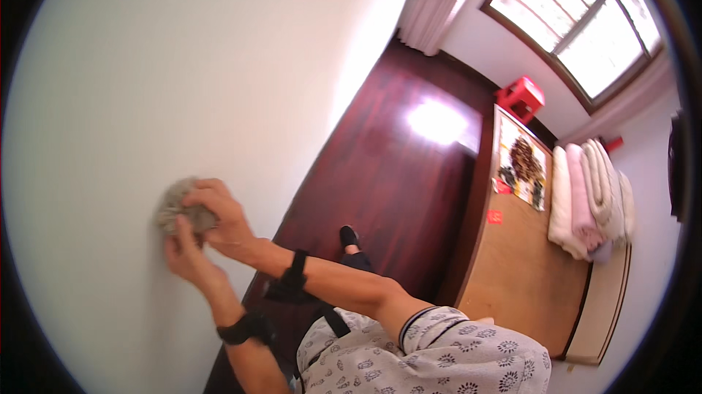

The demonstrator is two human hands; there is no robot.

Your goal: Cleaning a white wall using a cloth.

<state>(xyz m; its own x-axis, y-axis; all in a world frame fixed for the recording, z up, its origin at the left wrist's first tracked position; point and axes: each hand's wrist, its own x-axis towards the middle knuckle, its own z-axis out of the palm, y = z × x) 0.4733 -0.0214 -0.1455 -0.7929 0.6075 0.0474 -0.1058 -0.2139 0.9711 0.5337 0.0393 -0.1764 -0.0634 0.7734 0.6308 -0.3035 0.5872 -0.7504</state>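
Observation:
Both of my hands are at the white wall (181, 81), in the lower left of the head view. Between them is a bunched grey cloth (178, 196), which lies against the wall or very close to it. My right hand (222, 213) grips its right side from above, with the fingers curled over it. From below, my left hand (189, 259) holds the lower edge, thumb raised along the cloth. Each wrist wears a black strap. The cloth's underside is hidden, and its outline is slightly blurred.
Dark red wooden floor (378, 174) runs along the wall, with my shoe (349, 236) on it. At right stands a wooden bed base (521, 279) bearing folded quilts (587, 196) and a printed sheet with brown pieces (525, 158). A red plastic stool (524, 95) stands below the window (576, 21).

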